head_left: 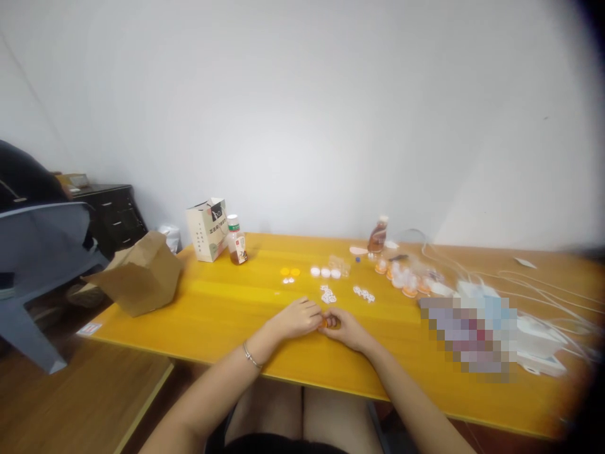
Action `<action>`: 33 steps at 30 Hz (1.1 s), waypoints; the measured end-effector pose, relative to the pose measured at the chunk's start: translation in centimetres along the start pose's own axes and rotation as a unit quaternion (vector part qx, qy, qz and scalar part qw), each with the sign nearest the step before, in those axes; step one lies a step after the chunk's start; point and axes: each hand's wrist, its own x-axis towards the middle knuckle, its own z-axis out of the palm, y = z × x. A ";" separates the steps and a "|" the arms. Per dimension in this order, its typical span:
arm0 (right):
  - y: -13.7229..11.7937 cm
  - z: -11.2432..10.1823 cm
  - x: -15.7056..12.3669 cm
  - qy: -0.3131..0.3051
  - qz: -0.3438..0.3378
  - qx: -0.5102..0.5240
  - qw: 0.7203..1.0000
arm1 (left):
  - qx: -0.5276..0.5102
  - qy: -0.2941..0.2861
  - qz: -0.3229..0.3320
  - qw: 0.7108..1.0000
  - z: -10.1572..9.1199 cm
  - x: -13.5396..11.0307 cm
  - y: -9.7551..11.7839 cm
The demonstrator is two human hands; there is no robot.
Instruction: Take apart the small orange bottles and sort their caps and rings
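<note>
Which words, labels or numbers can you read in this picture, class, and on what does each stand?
None can be read.
Paper bag: printed characters, too small to read.
Bottle: label too small and blurred to read.
Pixelated patch: blurred out, unreadable.

wall: plain white wall [302,113] filling the upper frame
floor: brown wood floor [80,403] at lower left
furniture: black drawer cabinet [113,217] against the wall at left; grey chair [42,246] at far left; yellow table [236,309] across mid-frame
light: soft, even
</note>
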 end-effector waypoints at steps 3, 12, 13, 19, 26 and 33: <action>-0.2 0.0 0.0 0.001 0.002 -0.002 1.000 | -0.001 0.002 0.000 1.000 0.0 0.0 0.0; 0.0 0.1 0.1 0.006 0.004 0.003 1.000 | 0.008 0.000 -0.013 1.000 0.1 0.1 0.1; 0.0 0.1 0.1 0.006 0.004 0.002 1.000 | 0.002 0.001 -0.022 1.000 0.2 0.1 0.1; 0.0 0.0 -0.1 0.001 0.017 0.009 1.000 | -0.069 0.018 -0.093 0.993 -0.4 -0.3 -0.9; -0.1 -0.2 -0.3 -0.006 0.016 0.022 1.000 | -0.060 -0.027 -0.398 0.915 -2.1 -3.4 -5.9; -0.1 -0.1 -0.3 -0.016 0.009 0.022 1.000 | -0.031 -0.100 -0.475 0.874 -1.1 -5.0 -6.8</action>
